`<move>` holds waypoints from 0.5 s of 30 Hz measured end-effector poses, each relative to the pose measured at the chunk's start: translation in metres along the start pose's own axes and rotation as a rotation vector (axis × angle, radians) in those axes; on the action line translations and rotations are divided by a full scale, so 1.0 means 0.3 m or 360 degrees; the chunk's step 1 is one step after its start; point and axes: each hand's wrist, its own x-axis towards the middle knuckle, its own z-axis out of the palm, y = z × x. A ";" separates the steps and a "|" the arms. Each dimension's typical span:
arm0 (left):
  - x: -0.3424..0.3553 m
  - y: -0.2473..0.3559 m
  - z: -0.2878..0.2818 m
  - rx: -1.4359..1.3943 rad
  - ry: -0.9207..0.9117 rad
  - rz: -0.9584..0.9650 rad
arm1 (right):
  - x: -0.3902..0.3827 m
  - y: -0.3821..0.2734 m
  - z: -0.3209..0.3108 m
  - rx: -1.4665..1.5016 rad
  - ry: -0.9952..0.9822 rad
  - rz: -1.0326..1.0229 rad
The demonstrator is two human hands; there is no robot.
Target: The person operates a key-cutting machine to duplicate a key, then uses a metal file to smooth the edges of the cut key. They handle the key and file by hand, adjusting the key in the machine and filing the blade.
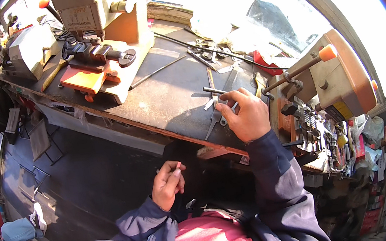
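Observation:
My left hand [165, 187] is held in front of my body, below the bench edge. Its thumb and fingers pinch a small reddish piece [178, 165], mostly hidden, so its kind cannot be told. Over the right part of the workbench [153, 111], my right hand [245, 113] is closed on a short, slim metal rod [212, 90] that sticks out leftward from the fingertips. Beneath that hand lies a grey metal hand tool [212, 124] with long handles, partly covered. A flat metal blade-like tool [232, 77] rests just beyond the fingers.
A key-cutting machine [86, 12] with an orange base stands at the back left, a second machine [338, 77] at the right. A long thin rod [157, 71], a black cable [228, 53] and loose metal tools lie on the bench. A seated person's leg [20, 236] shows lower left.

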 end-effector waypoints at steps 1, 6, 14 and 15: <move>-0.001 0.004 0.001 -0.0003 0.0000 -0.0001 | 0.019 -0.005 0.010 -0.0061 -0.0022 0.0038; -0.020 0.014 -0.006 0.0056 0.0059 0.0011 | 0.089 -0.023 0.049 -0.0232 -0.0157 0.0062; -0.021 -0.005 -0.016 0.0032 0.0049 0.0027 | 0.101 -0.026 0.110 -0.0088 0.0017 -0.0061; -0.022 -0.006 -0.016 0.0033 0.0035 0.0039 | 0.100 -0.032 0.116 -0.0076 0.0028 -0.0096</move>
